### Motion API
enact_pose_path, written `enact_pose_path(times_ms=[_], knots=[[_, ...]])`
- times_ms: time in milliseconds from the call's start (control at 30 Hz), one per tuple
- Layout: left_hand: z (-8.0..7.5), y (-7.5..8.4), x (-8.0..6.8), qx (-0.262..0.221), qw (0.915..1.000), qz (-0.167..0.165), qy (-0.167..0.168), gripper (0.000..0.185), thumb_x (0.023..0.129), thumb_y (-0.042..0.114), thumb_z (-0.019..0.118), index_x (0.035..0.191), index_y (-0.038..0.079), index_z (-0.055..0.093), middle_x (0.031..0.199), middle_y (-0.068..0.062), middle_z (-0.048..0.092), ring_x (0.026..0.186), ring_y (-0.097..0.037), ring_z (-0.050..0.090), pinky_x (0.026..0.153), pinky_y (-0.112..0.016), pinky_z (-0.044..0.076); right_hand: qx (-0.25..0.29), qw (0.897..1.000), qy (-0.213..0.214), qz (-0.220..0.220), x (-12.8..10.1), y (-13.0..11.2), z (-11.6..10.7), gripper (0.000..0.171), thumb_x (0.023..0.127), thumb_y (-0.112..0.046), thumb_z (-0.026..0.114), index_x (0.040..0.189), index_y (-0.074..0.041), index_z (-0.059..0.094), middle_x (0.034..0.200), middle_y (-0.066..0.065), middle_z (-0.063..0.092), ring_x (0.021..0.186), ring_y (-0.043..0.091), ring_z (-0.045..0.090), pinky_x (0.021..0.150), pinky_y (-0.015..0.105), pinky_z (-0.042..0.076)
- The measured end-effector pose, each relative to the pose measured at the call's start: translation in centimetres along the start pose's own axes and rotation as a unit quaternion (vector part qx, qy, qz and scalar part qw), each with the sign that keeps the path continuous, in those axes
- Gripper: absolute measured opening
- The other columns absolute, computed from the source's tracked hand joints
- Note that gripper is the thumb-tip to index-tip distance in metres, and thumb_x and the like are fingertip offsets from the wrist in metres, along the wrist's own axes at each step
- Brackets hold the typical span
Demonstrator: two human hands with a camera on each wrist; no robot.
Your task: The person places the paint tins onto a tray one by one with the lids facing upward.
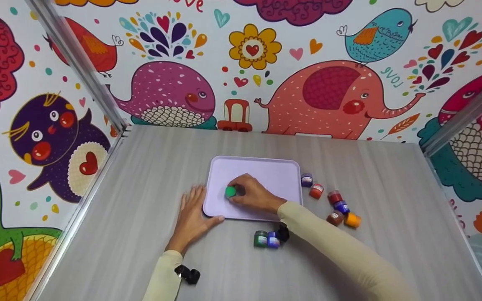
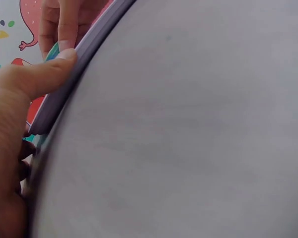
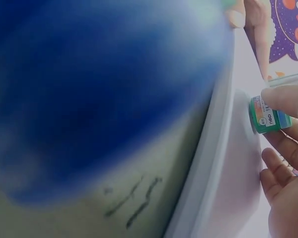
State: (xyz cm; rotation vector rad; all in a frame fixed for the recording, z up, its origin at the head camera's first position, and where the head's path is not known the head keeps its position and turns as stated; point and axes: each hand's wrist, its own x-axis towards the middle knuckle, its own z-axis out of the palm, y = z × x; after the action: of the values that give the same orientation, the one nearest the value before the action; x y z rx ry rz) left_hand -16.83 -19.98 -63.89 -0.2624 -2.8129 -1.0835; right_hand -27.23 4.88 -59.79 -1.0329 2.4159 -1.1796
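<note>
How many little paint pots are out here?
10: one green pot held by the right hand over the tray; six right of it; three near its front edge. Others may be hidden.

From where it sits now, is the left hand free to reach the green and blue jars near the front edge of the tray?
Probably yes. The left hand rests flat beside the tray, holding nothing; bare table separates it from the green jar and blue jar, though the right forearm lies close.

Children's craft corner, cartoon animal wallpaper (image 1: pixel 174 96) on three walls, grey tabletop (image 1: pixel 391 175), small paint pots (image 1: pixel 335 207)
</note>
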Motion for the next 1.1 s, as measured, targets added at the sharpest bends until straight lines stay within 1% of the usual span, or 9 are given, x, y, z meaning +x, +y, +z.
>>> enact_pose_path(times_ms=[167, 267, 400, 433, 467, 600, 833, 933, 1100], knots=[[-0.1, 0.1, -0.1, 0.004, 1.0, -0.001, -0.001, 0.119, 0.085, 0.06, 0.087, 0.166, -0.01, 0.037, 0.174, -0.03, 0.032, 0.165, -0.05, 0.021, 0.135, -0.065, 0.004, -0.013, 0.999, -0.008, -0.036, 0.4, -0.2, 0.6, 0.037, 0.097, -0.014, 0.085, 0.132, -0.002, 0.075, 0.126, 0.008, 0.074, 0.12, 0.024, 0.06, 0.112, 0.045, 0.051], [0.0, 0.2, 0.0, 0.001, 1.0, -0.002, -0.003, 0.118, 0.085, 0.059, 0.088, 0.165, -0.011, 0.037, 0.174, -0.03, 0.032, 0.165, -0.051, 0.021, 0.135, -0.067, 0.005, -0.026, 0.997, 0.002, -0.073, 0.6, 0.8, 1.0, 0.038, 0.097, -0.018, 0.085, 0.131, -0.003, 0.075, 0.124, 0.007, 0.074, 0.119, 0.023, 0.061, 0.112, 0.042, 0.051], [0.1, 0.4, 0.2, -0.003, 1.0, -0.001, -0.003, 0.118, 0.085, 0.058, 0.088, 0.165, -0.012, 0.037, 0.174, -0.031, 0.033, 0.165, -0.051, 0.02, 0.134, -0.068, 0.005, -0.034, 0.995, 0.014, -0.095, 0.4, 1.2, 0.7, 0.042, 0.095, -0.02, 0.086, 0.131, -0.001, 0.074, 0.125, 0.009, 0.074, 0.12, 0.024, 0.062, 0.112, 0.044, 0.051], [0.1, 0.4, 0.2, -0.004, 1.0, -0.002, -0.004, 0.118, 0.084, 0.057, 0.088, 0.165, -0.012, 0.037, 0.174, -0.031, 0.033, 0.165, -0.051, 0.02, 0.134, -0.067, 0.005, -0.035, 0.995, 0.014, -0.093, 0.3, 1.1, 0.5, 0.044, 0.095, -0.02, 0.087, 0.132, -0.001, 0.073, 0.126, 0.01, 0.075, 0.121, 0.025, 0.062, 0.112, 0.045, 0.051], [0.1, 0.4, 0.2, -0.004, 1.0, -0.002, -0.004, 0.118, 0.084, 0.057, 0.088, 0.165, -0.012, 0.037, 0.174, -0.031, 0.032, 0.165, -0.051, 0.02, 0.135, -0.067, 0.004, -0.028, 0.996, 0.01, -0.079, 0.0, 0.4, 0.0, 0.044, 0.095, -0.017, 0.086, 0.132, 0.001, 0.073, 0.127, 0.012, 0.074, 0.122, 0.027, 0.062, 0.112, 0.047, 0.051], [0.1, 0.4, 0.2, -0.002, 1.0, -0.006, -0.005, 0.119, 0.084, 0.057, 0.089, 0.165, -0.012, 0.036, 0.174, -0.031, 0.032, 0.165, -0.051, 0.02, 0.135, -0.066, 0.005, -0.012, 0.999, 0.006, -0.041, -0.9, -0.2, -1.2, 0.045, 0.097, -0.017, 0.086, 0.135, 0.002, 0.072, 0.13, 0.014, 0.074, 0.124, 0.032, 0.061, 0.112, 0.052, 0.05], [0.0, 0.3, 0.2, 0.001, 0.9999, -0.011, -0.005, 0.12, 0.084, 0.058, 0.089, 0.166, -0.01, 0.035, 0.175, -0.031, 0.03, 0.166, -0.05, 0.019, 0.135, -0.065, 0.003, 0.02, 0.999, -0.01, 0.023, -3.4, -0.5, -3.1, 0.049, 0.101, -0.025, 0.083, 0.142, -0.002, 0.069, 0.137, 0.009, 0.069, 0.131, 0.03, 0.058, 0.118, 0.05, 0.049], [0.0, 0.2, 0.1, 0.001, 0.9999, -0.015, -0.007, 0.12, 0.084, 0.059, 0.089, 0.167, -0.009, 0.034, 0.176, -0.03, 0.029, 0.166, -0.049, 0.017, 0.136, -0.064, 0.002, 0.023, 0.999, -0.013, 0.033, -4.5, -0.4, -3.7, 0.049, 0.101, -0.027, 0.082, 0.142, -0.003, 0.069, 0.138, 0.009, 0.068, 0.133, 0.032, 0.058, 0.118, 0.052, 0.049], [-0.1, -0.1, -0.1, -0.002, 0.9999, -0.013, -0.001, 0.12, 0.084, 0.058, 0.089, 0.166, -0.01, 0.035, 0.175, -0.031, 0.03, 0.166, -0.05, 0.018, 0.135, -0.065, 0.002, 0.024, 0.999, -0.006, 0.025, -6.5, -0.4, -4.1, 0.047, 0.101, -0.029, 0.082, 0.139, -0.003, 0.071, 0.137, 0.008, 0.069, 0.131, 0.032, 0.06, 0.118, 0.053, 0.051]])
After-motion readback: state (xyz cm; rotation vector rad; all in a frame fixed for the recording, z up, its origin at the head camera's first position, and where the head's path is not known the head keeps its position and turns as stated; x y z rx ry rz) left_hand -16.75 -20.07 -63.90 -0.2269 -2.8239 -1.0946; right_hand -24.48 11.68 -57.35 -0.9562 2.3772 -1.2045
